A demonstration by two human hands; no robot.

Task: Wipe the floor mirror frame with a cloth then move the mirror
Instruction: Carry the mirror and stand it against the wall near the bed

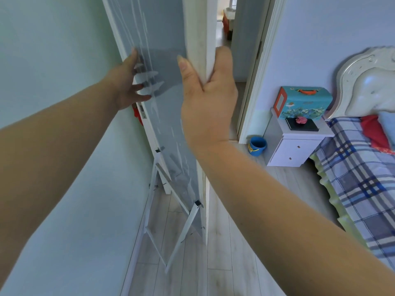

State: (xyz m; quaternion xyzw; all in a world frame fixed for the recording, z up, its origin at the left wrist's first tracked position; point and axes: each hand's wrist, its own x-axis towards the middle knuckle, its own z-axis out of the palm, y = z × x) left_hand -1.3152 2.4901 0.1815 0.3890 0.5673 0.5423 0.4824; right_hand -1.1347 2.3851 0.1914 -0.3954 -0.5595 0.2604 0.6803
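Note:
The tall floor mirror [164,129] stands in front of me with its grey back panel toward me and its white frame on both sides. My left hand [126,82] grips the left frame edge, fingers wrapped over the back. My right hand [209,90] is closed around the right white frame edge at about the same height. The white folding stand legs [188,233] hang under the mirror above the wood floor. No cloth shows in view.
A pale wall [53,60] runs close on the left. An open doorway [241,60] lies behind the mirror. A white nightstand [295,146] with a teal box [303,103], a blue bucket [257,146] and a plaid-covered bed [363,178] stand at right.

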